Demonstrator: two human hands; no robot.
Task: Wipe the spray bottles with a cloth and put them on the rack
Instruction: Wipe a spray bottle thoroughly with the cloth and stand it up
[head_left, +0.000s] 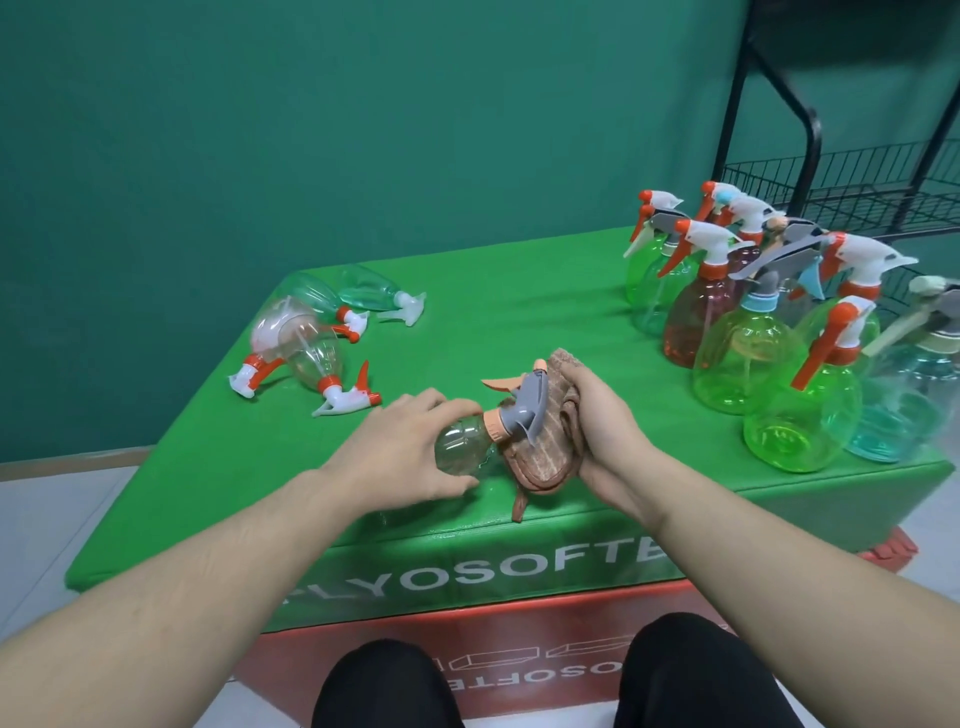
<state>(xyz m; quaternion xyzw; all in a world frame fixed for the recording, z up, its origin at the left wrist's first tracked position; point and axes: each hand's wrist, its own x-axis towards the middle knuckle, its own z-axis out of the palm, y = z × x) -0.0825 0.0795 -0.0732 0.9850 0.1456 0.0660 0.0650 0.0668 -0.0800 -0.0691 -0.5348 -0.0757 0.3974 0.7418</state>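
A person seated at a green-covered table (519, 291) wiped a clear spray bottle (462, 447) lying on its side near the table's front edge. The left hand (400, 447) curled its fingers round the bottle's body, while the right hand (605, 431) clutched a brown cloth (540, 462) pressed against the bottle's neck and grey trigger head (530, 410). A cluster of upright bottles (769, 332), green, pink and pale blue, stood at the table's right side. A few more bottles (311, 338) lay tipped over toward the table's far left. The black wire rack (852, 192) stood behind the table's right corner, with no bottles visible on the part of it in view.

The wiping step looked under way, with most of the task ahead. To do it well, the left hand would likely need to hold the slick plastic firmly and turn the bottle, so the cloth reached all round the body and into the nooks under the trigger, without squeezing the trigger itself.
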